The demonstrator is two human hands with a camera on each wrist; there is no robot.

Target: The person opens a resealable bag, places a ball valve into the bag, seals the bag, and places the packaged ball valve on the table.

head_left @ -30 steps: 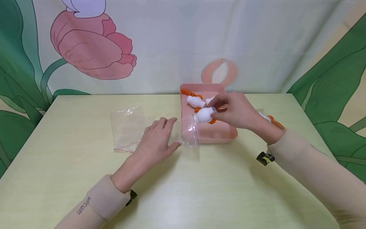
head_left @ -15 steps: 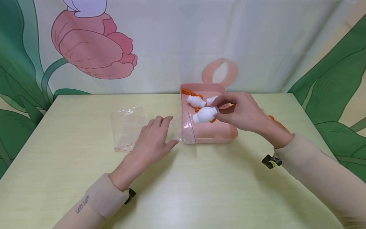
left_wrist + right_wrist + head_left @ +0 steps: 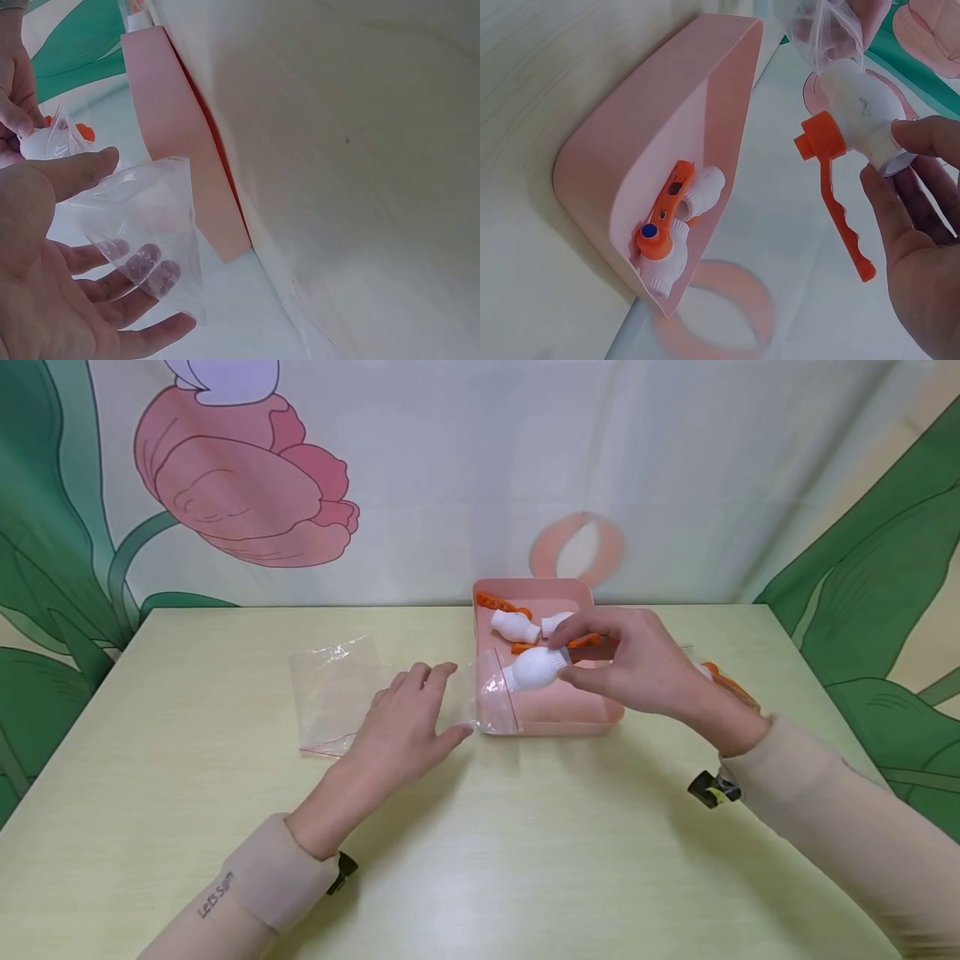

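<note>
My right hand pinches one collared end of a white plastic ball valve above the pink tray. In the right wrist view, the valve's orange lever handle hangs down. Its far end meets the mouth of a clear zip bag; how far inside it sits is hard to tell. My left hand holds this bag with thumb and fingers spread about it, and several fingertips show through the film. More white valves with orange handles lie in the tray.
Flat on the table, left of my left hand, lies another clear zip bag. Behind my right wrist, something packed with an orange handle is partly hidden. A printed curtain hangs along the table's back edge.
The valve in my right hand has tilted a little and shifted slightly, its far end now at the bag's mouth. My left hand and the bag have barely moved.
</note>
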